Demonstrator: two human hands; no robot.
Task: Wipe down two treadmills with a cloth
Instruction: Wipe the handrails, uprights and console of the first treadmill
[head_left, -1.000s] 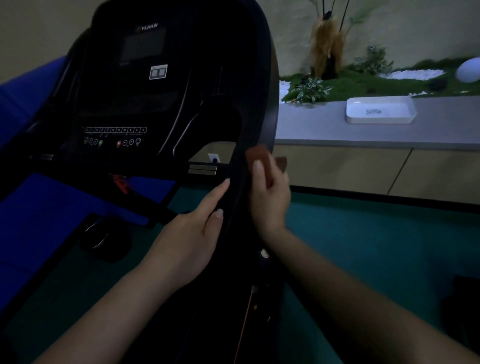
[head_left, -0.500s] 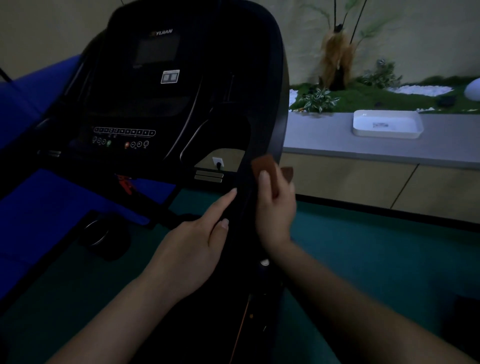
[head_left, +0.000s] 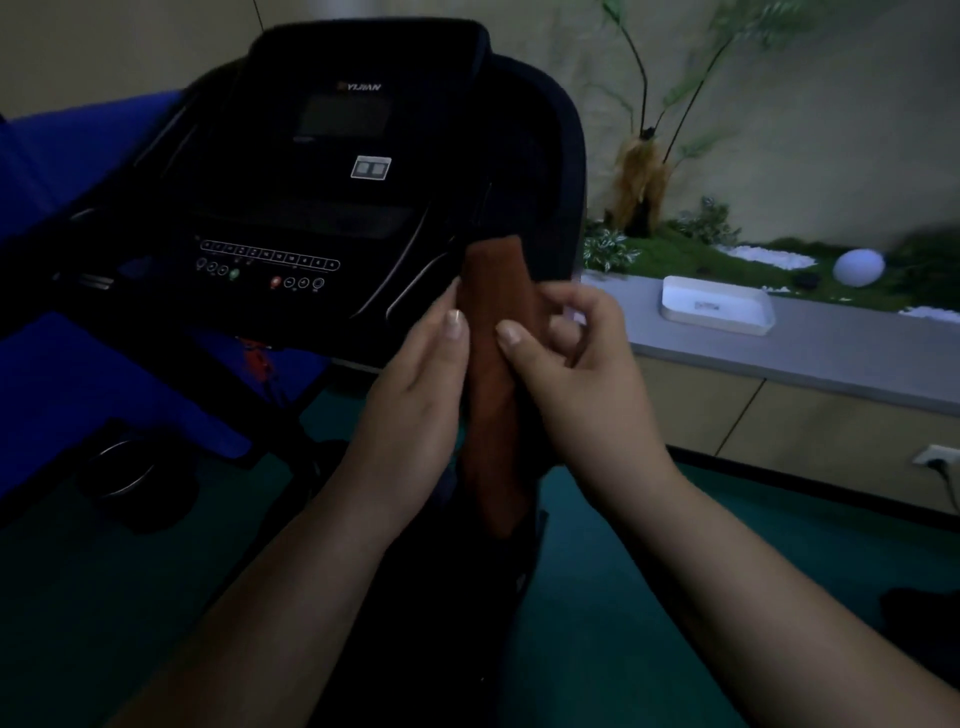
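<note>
A black treadmill (head_left: 363, 156) fills the left and middle of the head view, its console with a row of buttons facing me. A long brown cloth (head_left: 496, 374) hangs upright in front of the treadmill's right handrail. My right hand (head_left: 576, 374) pinches the cloth from the right with thumb and fingers. My left hand (head_left: 415, 384) lies flat against the cloth's left edge with its fingers straight. The handrail behind the cloth is mostly hidden by it and by my hands.
A grey counter (head_left: 831, 358) on wooden cabinets runs along the right, carrying a white tray (head_left: 717, 312). Behind it are green plants and a white round lamp (head_left: 858, 266). Blue padding (head_left: 78, 384) lies at the left. The floor is teal, and a wall socket (head_left: 935, 457) sits low at right.
The cloth, a small bunched piece under my right fingers before, now hangs out long between both hands. My left hand has come off the handrail onto the cloth. The view shifted lower and right.
</note>
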